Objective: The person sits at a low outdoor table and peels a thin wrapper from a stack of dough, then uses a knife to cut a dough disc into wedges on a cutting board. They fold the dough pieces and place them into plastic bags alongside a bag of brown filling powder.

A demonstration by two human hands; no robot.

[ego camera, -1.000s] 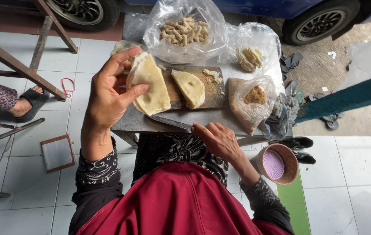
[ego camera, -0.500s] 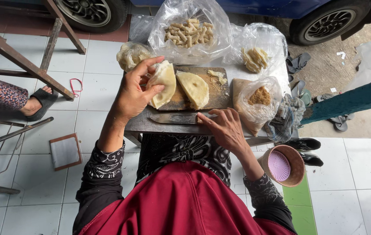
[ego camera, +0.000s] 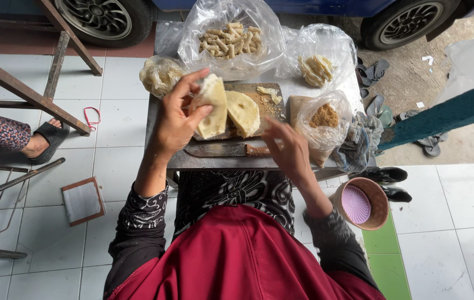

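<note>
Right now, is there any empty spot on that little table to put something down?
Hardly any. A bare metal strip runs along the table's near edge, between the knife and the person's lap. The cutting board and the plastic bags crowd the rest. The left hand holds a folded flatbread.

Small grey metal table (ego camera: 162, 145), centre frame

On it: brown wooden cutting board (ego camera: 267, 105); long knife (ego camera: 220, 149) at lower edge; clear plastic food bags (ego camera: 231, 33) along top.

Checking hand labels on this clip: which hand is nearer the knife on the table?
Right. The right hand hovers just above the knife, near its handle end. The left hand is raised, holding a folded pastry over the cutting board.
</note>
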